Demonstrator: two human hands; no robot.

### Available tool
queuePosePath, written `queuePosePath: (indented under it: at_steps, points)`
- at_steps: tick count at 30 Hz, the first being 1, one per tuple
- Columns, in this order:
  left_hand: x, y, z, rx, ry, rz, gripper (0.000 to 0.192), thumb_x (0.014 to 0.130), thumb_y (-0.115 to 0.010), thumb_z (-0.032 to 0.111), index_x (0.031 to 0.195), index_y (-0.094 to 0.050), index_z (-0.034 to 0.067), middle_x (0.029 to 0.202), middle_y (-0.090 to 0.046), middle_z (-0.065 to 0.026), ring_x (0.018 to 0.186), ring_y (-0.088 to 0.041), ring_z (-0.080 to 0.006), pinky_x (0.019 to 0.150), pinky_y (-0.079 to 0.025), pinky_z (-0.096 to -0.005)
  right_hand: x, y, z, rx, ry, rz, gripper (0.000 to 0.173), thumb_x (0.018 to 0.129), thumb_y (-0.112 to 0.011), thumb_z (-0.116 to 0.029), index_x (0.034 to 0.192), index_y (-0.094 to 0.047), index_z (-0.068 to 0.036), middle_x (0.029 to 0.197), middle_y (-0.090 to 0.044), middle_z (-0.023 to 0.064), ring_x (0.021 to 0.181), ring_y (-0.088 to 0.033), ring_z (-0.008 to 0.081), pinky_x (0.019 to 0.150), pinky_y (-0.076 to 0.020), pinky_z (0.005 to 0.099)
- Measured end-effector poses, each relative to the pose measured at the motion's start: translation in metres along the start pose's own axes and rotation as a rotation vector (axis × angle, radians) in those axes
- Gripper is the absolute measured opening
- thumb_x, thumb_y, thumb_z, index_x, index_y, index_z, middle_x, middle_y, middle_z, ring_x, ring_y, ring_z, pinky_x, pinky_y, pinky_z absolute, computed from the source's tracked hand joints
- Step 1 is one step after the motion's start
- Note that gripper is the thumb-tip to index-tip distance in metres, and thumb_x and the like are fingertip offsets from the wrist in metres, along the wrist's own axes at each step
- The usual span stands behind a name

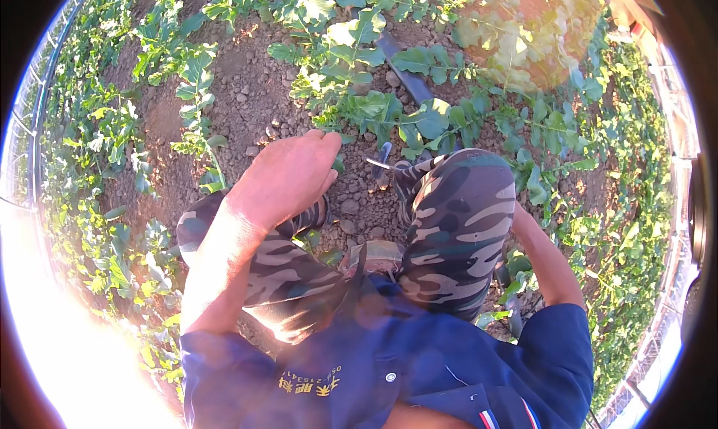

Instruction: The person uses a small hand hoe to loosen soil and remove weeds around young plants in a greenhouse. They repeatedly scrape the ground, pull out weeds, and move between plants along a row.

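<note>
My left hand (291, 171) is over bare soil, palm down, with its fingers bent together. Green leaves show at its fingertips, but whether it grips them cannot be told. My right forearm (547, 260) reaches behind my right knee (465, 193), which hides the right hand. Between my shoes, the thin metal part of a hand tool (380, 163) stands out near the soil; its handle and whatever holds it are hidden. Lobed-leaved crop plants (367, 109) grow just beyond the tool and the left hand.
A black irrigation tube (412, 81) runs through the plants ahead. Leafy rows stand at left (112, 126) and right (634, 216), with cloddy soil (247, 87) between plants. My camouflage-clad legs are bent close to the ground. Glare washes out the lower left.
</note>
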State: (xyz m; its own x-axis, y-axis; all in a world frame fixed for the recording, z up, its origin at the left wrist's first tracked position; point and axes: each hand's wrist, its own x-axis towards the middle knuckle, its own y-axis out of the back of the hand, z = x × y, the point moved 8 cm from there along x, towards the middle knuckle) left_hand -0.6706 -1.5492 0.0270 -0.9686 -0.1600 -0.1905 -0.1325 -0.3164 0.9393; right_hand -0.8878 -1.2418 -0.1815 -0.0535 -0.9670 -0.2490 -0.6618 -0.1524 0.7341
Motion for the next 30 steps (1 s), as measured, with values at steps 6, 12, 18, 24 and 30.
queuePosePath:
  at_steps: [6,12,18,24,30]
  points:
    - [0.009,-0.003,-0.005,-0.003,0.031,-0.043,0.028,0.088,-0.068,0.018,0.104,-0.053,0.001,0.097,-0.064,-0.0184,0.091,-0.066,-0.0393,0.077,-0.055,-0.0478,0.072,-0.03,-0.015,0.032,-0.115,-0.152,0.038,0.079,-0.068,-0.026,0.114,-0.062,-0.01,0.104,-0.068,0.0173,0.091,-0.066,0.0408,0.075,-0.0533,0.0482]
    - [0.014,0.007,0.013,-0.025,0.026,-0.101,0.038,0.088,-0.068,0.018,0.119,-0.051,0.003,0.105,-0.063,-0.0192,0.095,-0.064,-0.0398,0.08,-0.053,-0.0475,0.057,-0.031,0.017,-0.134,-0.338,-0.225,0.034,0.081,-0.067,-0.03,0.107,-0.067,-0.009,0.103,-0.07,0.019,0.095,-0.066,0.0403,0.078,-0.0532,0.0474]
    - [0.014,0.008,0.028,0.022,-0.014,-0.103,0.039,0.088,-0.069,0.02,0.118,-0.051,0.003,0.105,-0.063,-0.0183,0.095,-0.065,-0.0401,0.08,-0.054,-0.0482,0.02,-0.021,0.025,-0.044,-0.389,-0.071,0.041,0.078,-0.071,-0.035,0.112,-0.067,-0.012,0.106,-0.071,0.0178,0.1,-0.067,0.0391,0.083,-0.0529,0.0486]
    - [0.005,-0.005,0.026,0.008,-0.012,-0.163,0.045,0.088,-0.068,0.021,0.123,-0.051,0.001,0.11,-0.063,-0.0205,0.098,-0.064,-0.0418,0.082,-0.053,-0.0501,0.033,0.053,0.029,-0.303,-0.454,-0.148,0.041,0.075,-0.075,-0.034,0.113,-0.07,-0.02,0.103,-0.072,0.0123,0.097,-0.069,0.033,0.079,-0.0544,0.046]
    - [0.016,-0.046,0.037,-0.287,-0.001,-0.274,0.048,0.086,-0.069,0.021,0.125,-0.055,-0.003,0.112,-0.066,-0.0218,0.1,-0.064,-0.0415,0.085,-0.052,-0.0481,0.139,0.146,-0.059,-0.436,-0.207,-0.263,0.037,0.073,-0.079,-0.031,0.105,-0.074,-0.013,0.089,-0.073,0.0077,0.076,-0.072,0.0224,0.066,-0.0554,0.0403]
